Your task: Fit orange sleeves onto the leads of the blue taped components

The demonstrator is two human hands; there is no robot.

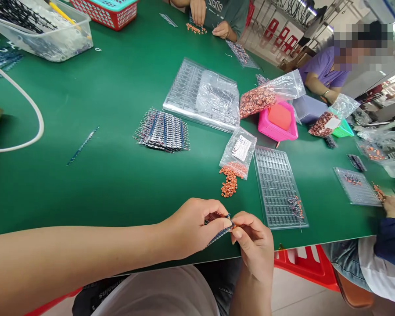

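My left hand (197, 224) is closed around a strip of thin parts with wire leads (219, 235), dark blue and silver, near the table's front edge. Thumb and fingertips of my right hand (255, 245) pinch together at the strip's upper end, touching the left fingertips. A speck of orange shows there, too small to name. Ahead of both hands lies a loose pile of small orange rings (229, 185), spilling from a labelled clear bag (238, 148). A stack of similar strips (163, 131) lies farther left.
Right of my hands lies a clear slotted tray (276, 184) with some small wired parts on it. Behind stand a larger clear tray (184, 94), a pink basket (278, 127) and a bag of copper-coloured rings (258, 100). A white cable (36, 109) curves at left. Co-workers sit opposite and at right.
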